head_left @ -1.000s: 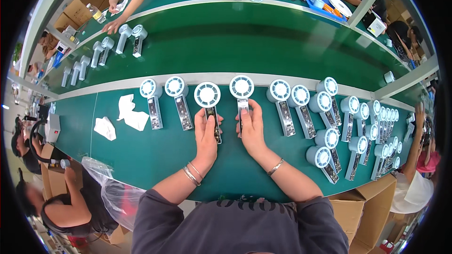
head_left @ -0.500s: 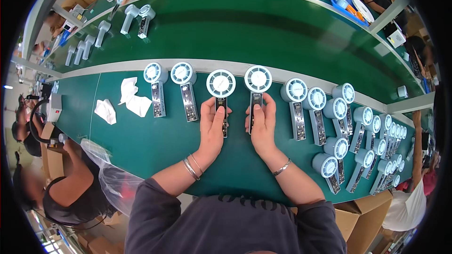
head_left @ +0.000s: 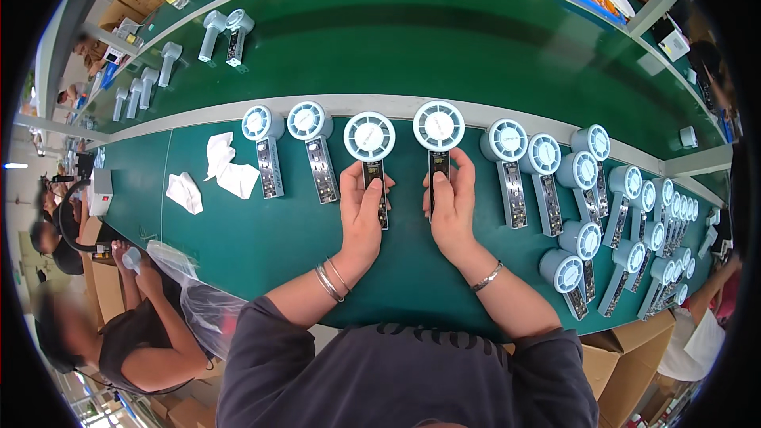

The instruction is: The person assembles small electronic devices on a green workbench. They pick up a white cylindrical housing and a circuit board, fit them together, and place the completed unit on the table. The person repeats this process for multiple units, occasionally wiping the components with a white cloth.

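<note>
My left hand (head_left: 362,206) is closed around the handle of a handheld fan (head_left: 369,137), thumb over the bare circuit board in its open grip. A second handheld fan (head_left: 438,126) is held the same way by my right hand (head_left: 453,204). Both fans have round pale-blue heads with a white slotted grille, heads pointing away from me. Left of my hands lie two more such fans (head_left: 307,120) on the green table (head_left: 261,261). To the right, fans (head_left: 507,141) of the same kind stretch in rows toward the far right, their circuit boards exposed.
Two crumpled white cloths (head_left: 230,165) lie at the left. Beyond a pale rail, a green surface (head_left: 380,40) carries several fans (head_left: 212,35) at its left. A co-worker (head_left: 151,317) sits at the left beside a clear plastic bag (head_left: 210,305). An open carton (head_left: 626,357) stands at the lower right.
My right hand and its fan have shifted slightly right, widening the gap between the two fans. At the far left top, another person's hand has drawn back from the row of fans.
</note>
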Available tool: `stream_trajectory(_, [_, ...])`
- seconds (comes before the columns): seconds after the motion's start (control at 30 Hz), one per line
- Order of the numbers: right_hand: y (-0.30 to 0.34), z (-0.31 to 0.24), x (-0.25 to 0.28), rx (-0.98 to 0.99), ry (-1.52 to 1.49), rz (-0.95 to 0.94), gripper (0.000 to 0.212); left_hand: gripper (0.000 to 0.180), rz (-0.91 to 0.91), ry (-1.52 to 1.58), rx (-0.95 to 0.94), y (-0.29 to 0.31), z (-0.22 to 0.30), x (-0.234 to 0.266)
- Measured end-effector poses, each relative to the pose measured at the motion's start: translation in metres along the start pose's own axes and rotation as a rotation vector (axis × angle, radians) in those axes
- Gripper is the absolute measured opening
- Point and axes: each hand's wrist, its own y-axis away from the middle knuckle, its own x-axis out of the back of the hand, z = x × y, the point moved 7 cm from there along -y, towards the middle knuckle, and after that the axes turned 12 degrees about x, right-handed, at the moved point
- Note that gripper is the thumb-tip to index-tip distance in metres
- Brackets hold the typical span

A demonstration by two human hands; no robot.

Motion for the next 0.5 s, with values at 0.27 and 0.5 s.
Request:
stream_trajectory(0.27, [0.0013, -0.0064, -0.0011, 0.129, -0.003, -0.048, 0.039, 0.032, -0.039, 0.081, -0.002, 0.0011, 0.0008, 0.0016])
stream_trajectory(0.5, [0.0016, -0.0058, -0.0017, 0.135, -0.01, -0.06, 0.039, 0.032, -0.036, 0.068, -0.003, 0.0011, 0.0005, 0.0026])
